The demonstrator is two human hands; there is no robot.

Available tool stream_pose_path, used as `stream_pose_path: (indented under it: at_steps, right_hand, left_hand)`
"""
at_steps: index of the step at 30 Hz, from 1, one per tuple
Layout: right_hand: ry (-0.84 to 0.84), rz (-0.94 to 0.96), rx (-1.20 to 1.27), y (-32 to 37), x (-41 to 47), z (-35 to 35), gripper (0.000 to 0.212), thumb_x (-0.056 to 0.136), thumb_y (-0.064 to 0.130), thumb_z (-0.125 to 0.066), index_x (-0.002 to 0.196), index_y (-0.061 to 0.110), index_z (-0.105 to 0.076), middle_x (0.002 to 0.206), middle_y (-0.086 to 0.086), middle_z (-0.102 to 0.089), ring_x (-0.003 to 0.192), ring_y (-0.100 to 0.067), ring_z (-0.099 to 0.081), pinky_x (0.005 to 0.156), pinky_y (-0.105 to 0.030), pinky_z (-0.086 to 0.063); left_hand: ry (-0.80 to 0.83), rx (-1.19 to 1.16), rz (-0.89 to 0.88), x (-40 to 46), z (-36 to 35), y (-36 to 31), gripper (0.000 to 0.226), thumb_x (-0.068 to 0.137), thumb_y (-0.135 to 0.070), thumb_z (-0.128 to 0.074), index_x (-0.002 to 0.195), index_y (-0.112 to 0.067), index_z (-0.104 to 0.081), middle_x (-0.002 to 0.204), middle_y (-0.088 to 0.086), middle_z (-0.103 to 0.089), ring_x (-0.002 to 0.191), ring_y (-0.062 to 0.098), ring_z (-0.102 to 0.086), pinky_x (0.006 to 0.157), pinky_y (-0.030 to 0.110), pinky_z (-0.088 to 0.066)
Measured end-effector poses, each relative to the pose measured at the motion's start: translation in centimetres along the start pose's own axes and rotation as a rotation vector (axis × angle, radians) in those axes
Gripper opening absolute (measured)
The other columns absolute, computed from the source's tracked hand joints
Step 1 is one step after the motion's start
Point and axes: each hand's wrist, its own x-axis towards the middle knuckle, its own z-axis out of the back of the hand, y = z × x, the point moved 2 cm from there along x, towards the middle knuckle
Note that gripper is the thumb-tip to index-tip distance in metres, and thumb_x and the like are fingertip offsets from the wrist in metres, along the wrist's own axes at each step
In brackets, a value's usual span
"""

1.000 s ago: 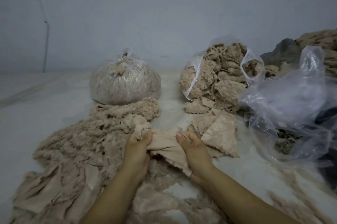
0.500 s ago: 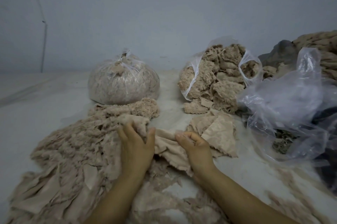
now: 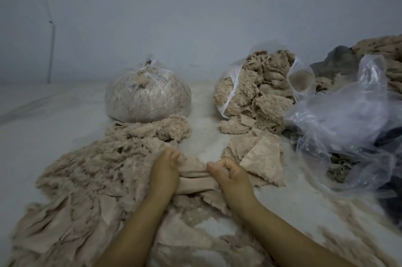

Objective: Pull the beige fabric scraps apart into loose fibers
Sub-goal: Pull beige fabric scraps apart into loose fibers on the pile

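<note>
Both grips, left hand (image 3: 165, 170) and right hand (image 3: 231, 174), clench one beige fabric scrap (image 3: 194, 174) stretched between them, apparently taut.

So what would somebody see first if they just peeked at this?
Probably the two hands in the middle, the left hand and right hand, each with a grip on one beige fabric scrap stretched between them. Next, the big fluffy pile of fibers on the left, and the tied plastic bag stuffed full behind it.
</note>
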Motion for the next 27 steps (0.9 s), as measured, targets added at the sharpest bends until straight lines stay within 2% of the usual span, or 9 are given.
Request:
stream_pose_path:
  at_steps: [7, 10, 12, 16, 20, 22, 24, 26, 27]
  right_hand:
    - [0.210, -0.240, 0.019, -0.3, -0.7, 0.1, 0.031, 0.080, 0.019, -0.076, 0.051, 0.025, -0.064, 0.055, 0.012, -0.061, 0.052, 0.000, -0.056, 0.049, -0.013, -0.042]
    - [0.085, -0.215, -0.025, -0.1, -0.4, 0.6, 0.021, 0.085, 0.018, -0.072, 0.066, 0.014, -0.063, 0.066, -0.005, -0.062, 0.065, -0.016, -0.057, 0.060, -0.026, -0.046]
    - [-0.061, -0.144, 0.099, 0.4, 0.0, 1.3, 0.024, 0.085, 0.018, -0.070, 0.076, 0.000, -0.057, 0.074, -0.017, -0.057, 0.071, -0.025, -0.054, 0.067, -0.036, -0.044]
    - [-0.095, -0.046, 0.224, 1.2, 0.1, 1.8, 0.019, 0.080, 0.033, -0.067, 0.076, 0.015, -0.061, 0.074, -0.009, -0.059, 0.071, -0.022, -0.055, 0.064, -0.031, -0.045]
    - [-0.102, -0.138, 0.169, 0.1, 0.3, 1.8, 0.023, 0.091, 0.036, -0.057, 0.094, 0.013, -0.056, 0.088, -0.005, -0.065, 0.080, -0.014, -0.063, 0.068, -0.024, -0.052]
    - [-0.084, -0.133, 0.153, 0.1, 0.3, 1.7, 0.023, 0.092, 0.037, -0.054, 0.090, 0.014, -0.054, 0.085, -0.005, -0.066, 0.077, -0.011, -0.065, 0.069, -0.026, -0.052]
    - [-0.013, -0.157, 0.185, 0.0, 0.1, 1.5, 0.038, 0.086, 0.045, -0.057, 0.104, 0.011, -0.058, 0.101, -0.006, -0.067, 0.092, -0.012, -0.065, 0.084, -0.033, -0.053]
    - [0.114, -0.189, 0.164, 0.2, -0.1, 1.5, 0.055, 0.084, 0.053, -0.058, 0.117, 0.009, -0.062, 0.114, -0.007, -0.068, 0.106, -0.020, -0.065, 0.095, -0.037, -0.050]
    - [0.168, -0.187, 0.152, 0.4, -0.1, 1.6, 0.051, 0.084, 0.053, -0.057, 0.109, 0.009, -0.066, 0.104, -0.004, -0.072, 0.098, -0.017, -0.068, 0.088, -0.032, -0.053]
  left_hand:
    - [0.145, -0.015, -0.227, -1.2, -0.1, -1.0, 0.025, 0.099, -0.010, -0.042, 0.078, -0.019, -0.052, 0.073, 0.000, -0.054, 0.071, 0.018, -0.053, 0.061, 0.025, -0.033]
    - [0.315, 0.048, -0.277, -1.3, 0.0, -0.2, 0.017, 0.099, -0.012, -0.044, 0.092, -0.014, -0.060, 0.084, -0.004, -0.060, 0.080, 0.012, -0.056, 0.071, 0.025, -0.039]
    - [0.365, 0.228, -0.297, -0.9, -0.6, 0.8, 0.017, 0.097, -0.006, -0.045, 0.090, -0.002, -0.060, 0.087, 0.009, -0.060, 0.083, 0.025, -0.054, 0.068, 0.030, -0.032]
    - [0.252, 0.213, -0.237, -0.9, -0.9, 0.4, 0.030, 0.097, -0.002, -0.042, 0.072, -0.017, -0.045, 0.073, -0.001, -0.046, 0.076, 0.022, -0.045, 0.063, 0.027, -0.024]
    - [0.171, -0.062, -0.273, -1.7, -0.3, -0.4, 0.020, 0.098, -0.027, -0.046, 0.108, -0.019, -0.062, 0.101, -0.012, -0.057, 0.094, 0.003, -0.052, 0.080, 0.006, -0.036]
    - [0.250, -0.089, -0.290, -2.3, -0.5, -1.0, 0.012, 0.091, -0.038, -0.050, 0.085, -0.031, -0.058, 0.082, -0.022, -0.055, 0.077, -0.005, -0.051, 0.070, 0.012, -0.038]
    - [0.304, -0.148, -0.264, -2.7, -0.7, -1.3, 0.032, 0.092, -0.026, -0.057, 0.063, -0.028, -0.044, 0.058, -0.017, -0.048, 0.057, -0.001, -0.043, 0.056, 0.017, -0.032]
    - [0.332, -0.209, -0.262, -2.7, -0.8, -1.6, 0.035, 0.093, -0.020, -0.057, 0.062, -0.021, -0.041, 0.055, -0.014, -0.045, 0.054, 0.000, -0.039, 0.054, 0.019, -0.031]
    - [0.338, -0.217, -0.291, -2.7, -0.7, -1.6, 0.032, 0.091, -0.023, -0.055, 0.063, -0.019, -0.041, 0.057, -0.012, -0.043, 0.055, 0.000, -0.039, 0.055, 0.019, -0.031]
